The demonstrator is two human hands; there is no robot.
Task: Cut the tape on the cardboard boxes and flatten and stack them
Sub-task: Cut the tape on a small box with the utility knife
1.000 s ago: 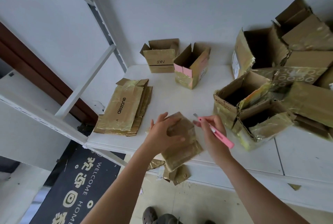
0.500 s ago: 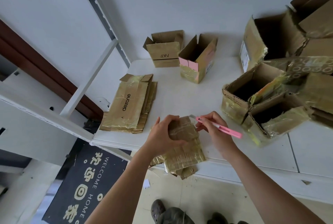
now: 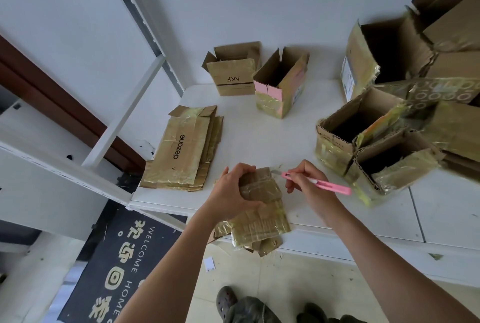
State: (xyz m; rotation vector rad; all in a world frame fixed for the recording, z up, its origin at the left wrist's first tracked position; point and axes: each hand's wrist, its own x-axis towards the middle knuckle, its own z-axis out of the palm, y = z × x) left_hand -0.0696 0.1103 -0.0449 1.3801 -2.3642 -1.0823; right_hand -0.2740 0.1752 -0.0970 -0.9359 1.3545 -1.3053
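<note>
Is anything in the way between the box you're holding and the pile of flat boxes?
Nothing visible is. The left hand grips the small box at the table's front edge, and only bare white table lies between it and the flat stack to its left. The right hand holds the pink knife on the other side.

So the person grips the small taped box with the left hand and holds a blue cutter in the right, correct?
Not quite: the cutter is pink, not blue, as the head view shows. The rest holds: the left hand grips the small taped box and the right hand holds the cutter.
</note>
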